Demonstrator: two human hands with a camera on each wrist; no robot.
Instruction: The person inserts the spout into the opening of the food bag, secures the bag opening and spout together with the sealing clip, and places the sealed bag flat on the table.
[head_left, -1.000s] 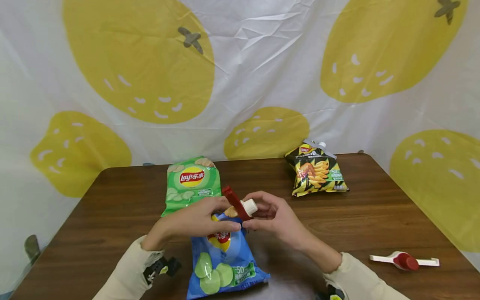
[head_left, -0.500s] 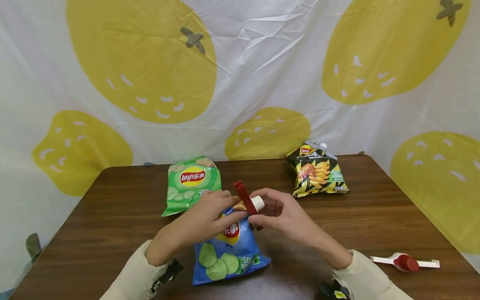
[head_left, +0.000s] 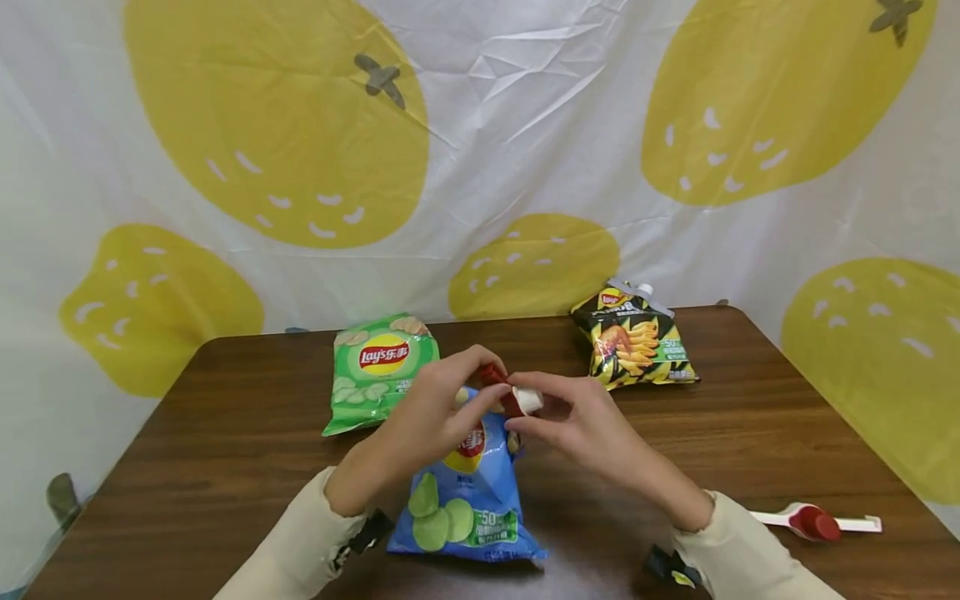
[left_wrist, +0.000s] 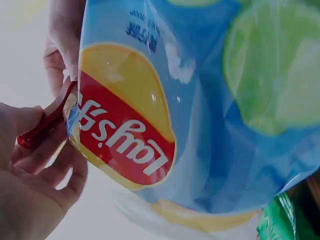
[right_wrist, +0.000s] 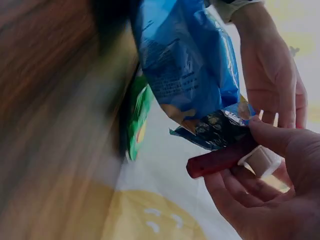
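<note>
A blue Lay's chip bag [head_left: 465, 492] stands on the table, its top gathered between both hands. Across that top lies a red bag clip [right_wrist: 220, 159] with a white spout cap [right_wrist: 262, 161]. My left hand [head_left: 431, 417] pinches one end of the clip, thumb on one side and fingers on the other, as the left wrist view shows. On the cap side, my right hand [head_left: 585, 412] holds the clip between thumb and fingers. The bag's silvery, crumpled opening [right_wrist: 220, 127] shows beside the clip in the right wrist view. Whether the clip is fastened, I cannot tell.
Behind the left hand lies a green Lay's bag [head_left: 367, 367]. A black Lay's bag [head_left: 633, 342] with a grey clip [head_left: 636, 293] stands at the back right. A white clip with a red cap [head_left: 816, 523] lies near the right edge. A lemon-print cloth [head_left: 525, 125] hangs behind the table.
The red clip, which stuck up at an angle, now lies lower between the hands. My left fingers have moved up and right onto its end, and the bag's top has shifted slightly right.
</note>
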